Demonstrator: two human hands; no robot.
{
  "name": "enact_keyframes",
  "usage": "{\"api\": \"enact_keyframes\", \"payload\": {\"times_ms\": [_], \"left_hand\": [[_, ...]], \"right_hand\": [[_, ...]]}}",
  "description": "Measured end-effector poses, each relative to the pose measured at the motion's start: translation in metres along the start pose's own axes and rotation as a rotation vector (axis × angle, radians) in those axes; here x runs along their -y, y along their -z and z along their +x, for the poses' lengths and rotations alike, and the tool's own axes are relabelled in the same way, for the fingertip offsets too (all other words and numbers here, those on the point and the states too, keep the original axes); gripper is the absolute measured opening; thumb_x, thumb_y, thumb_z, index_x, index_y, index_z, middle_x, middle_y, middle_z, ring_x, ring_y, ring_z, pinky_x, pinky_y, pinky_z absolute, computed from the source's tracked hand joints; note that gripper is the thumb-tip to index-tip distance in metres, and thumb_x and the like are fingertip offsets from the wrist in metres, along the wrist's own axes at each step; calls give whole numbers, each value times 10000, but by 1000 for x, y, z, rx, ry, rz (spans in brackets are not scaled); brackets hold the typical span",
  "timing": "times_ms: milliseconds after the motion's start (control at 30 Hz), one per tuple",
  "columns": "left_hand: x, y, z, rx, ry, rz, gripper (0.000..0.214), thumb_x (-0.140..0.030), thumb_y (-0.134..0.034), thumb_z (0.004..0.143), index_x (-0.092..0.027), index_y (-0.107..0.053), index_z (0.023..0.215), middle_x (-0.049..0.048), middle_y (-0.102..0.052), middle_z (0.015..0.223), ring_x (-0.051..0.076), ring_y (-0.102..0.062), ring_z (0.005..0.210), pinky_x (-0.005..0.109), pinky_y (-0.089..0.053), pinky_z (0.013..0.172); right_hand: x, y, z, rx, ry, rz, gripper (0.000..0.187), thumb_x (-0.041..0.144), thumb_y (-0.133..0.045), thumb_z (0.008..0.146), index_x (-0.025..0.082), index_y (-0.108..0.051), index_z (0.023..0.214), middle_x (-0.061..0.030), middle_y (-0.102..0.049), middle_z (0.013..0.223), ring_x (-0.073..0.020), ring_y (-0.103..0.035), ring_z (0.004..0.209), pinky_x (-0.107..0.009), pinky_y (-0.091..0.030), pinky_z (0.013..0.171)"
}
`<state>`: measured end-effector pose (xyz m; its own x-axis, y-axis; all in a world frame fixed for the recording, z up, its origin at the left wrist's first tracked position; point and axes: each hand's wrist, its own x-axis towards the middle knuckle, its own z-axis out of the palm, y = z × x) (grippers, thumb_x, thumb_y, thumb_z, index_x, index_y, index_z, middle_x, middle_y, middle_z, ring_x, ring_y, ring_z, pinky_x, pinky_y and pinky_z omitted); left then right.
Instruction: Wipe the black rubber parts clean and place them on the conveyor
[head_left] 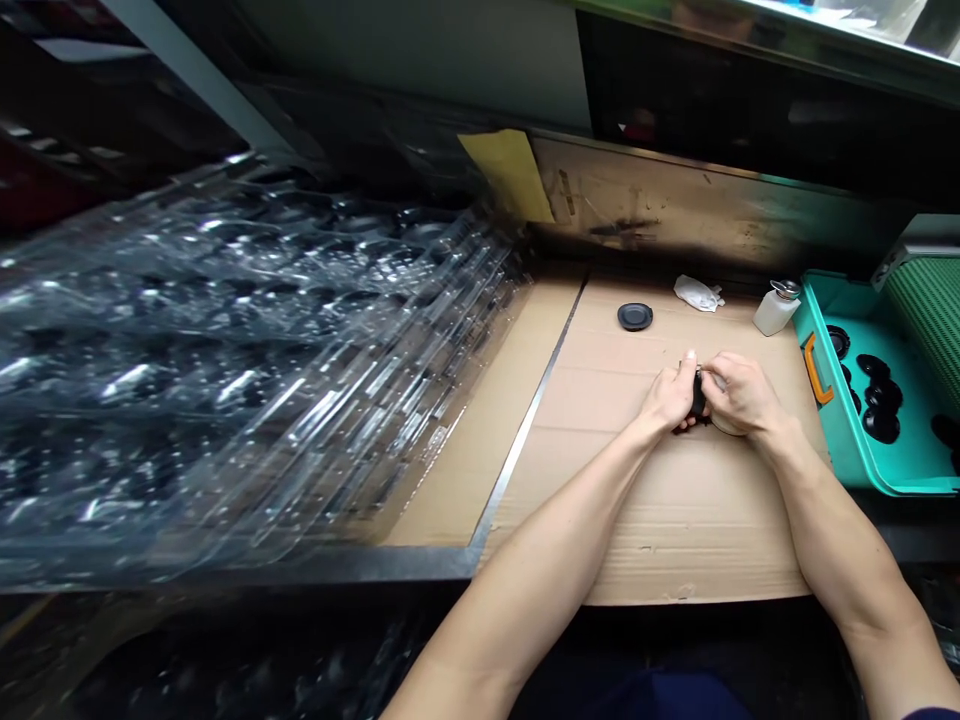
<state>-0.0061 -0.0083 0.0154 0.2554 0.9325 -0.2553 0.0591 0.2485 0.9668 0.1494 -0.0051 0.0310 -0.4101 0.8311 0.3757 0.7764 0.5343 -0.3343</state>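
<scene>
Together, the left hand (pixel 666 396) and right hand (pixel 739 392) curl closed around a dark round piece (pixel 699 392), their fingers pinching it from both sides, probably to steady it on edge for close handling. A pale disc (pixel 724 427) lies under the right hand, though whether that hand also grips it cannot be told. What shows of the piece looks black and matte, and the fingers hide most of it. Both hands work over a cardboard sheet (pixel 675 530), likely laid down as a protective pad. Beyond them sits a flat black disc (pixel 635 317), near a crumpled white cloth (pixel 697 292) and a white dispensing bottle (pixel 776 312) with a metal top, all within easy reach. To the right, a teal tray (pixel 840 462) with an orange handle (pixel 817 370) keeps more black discs (pixel 877 400) together, while stacked clear plastic trays (pixel 247 370) fill the left side
</scene>
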Motion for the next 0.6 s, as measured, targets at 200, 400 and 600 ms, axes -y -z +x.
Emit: {"api": "enact_keyframes", "payload": {"times_ms": [200,400,600], "left_hand": [[1,-1,2,-26,3,-10,817,-749,-280,1002,-152,-653,587,83,-635,529,121,-505,343,221,-335,327],[8,-1,7,-73,33,16,829,-811,-277,964,-173,-631,570,89,-603,468,165,-530,354,265,-359,356],[3,8,9,0,101,-318,778,-732,-257,1009,-135,-672,729,98,-653,571,136,-503,349,245,-337,335]], "right_hand": [[0,-3,1,29,-22,-19,180,195,-529,932,215,-670,821,-45,-673,832,-181,-613,757,-284,-450,733],[7,-10,1,-23,-30,-74,234,252,-486,998,202,-708,944,-73,-705,919,-189,-633,835,-280,-456,782],[0,-2,-1,70,-174,-147,238,293,-511,994,235,-741,1003,-46,-757,1021,-202,-677,929,-289,-443,793]]}}
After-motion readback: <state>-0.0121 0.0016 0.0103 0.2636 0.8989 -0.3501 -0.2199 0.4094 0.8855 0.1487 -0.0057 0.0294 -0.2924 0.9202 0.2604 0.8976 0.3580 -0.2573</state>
